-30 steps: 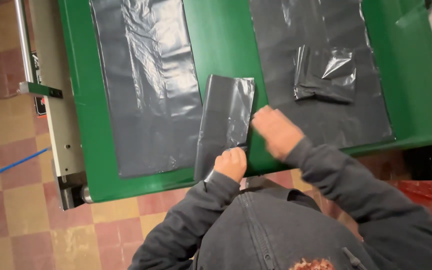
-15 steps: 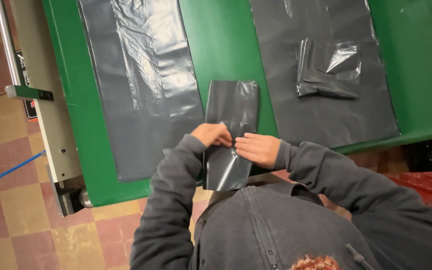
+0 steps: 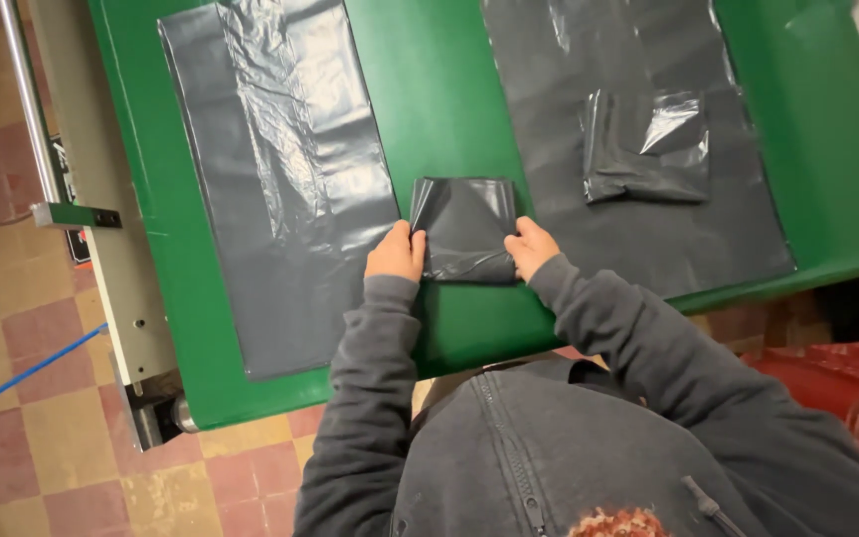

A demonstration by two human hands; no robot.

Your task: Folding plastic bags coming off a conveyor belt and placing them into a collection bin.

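A folded dark grey plastic bag (image 3: 464,229) lies on the green table (image 3: 439,109), now a short squarish packet. My left hand (image 3: 397,253) grips its left edge and my right hand (image 3: 529,249) grips its right edge, fingers pressed onto the plastic. Both arms wear grey sleeves.
A long flat grey bag (image 3: 270,169) lies to the left. Another flat grey bag (image 3: 638,149) lies to the right with a small folded bag (image 3: 648,149) on top. A metal rail (image 3: 101,229) runs along the table's left side. A red crate (image 3: 847,388) stands at the lower right.
The long folded strip has been folded over into a shorter packet. Both hands moved from its near end to its two sides.
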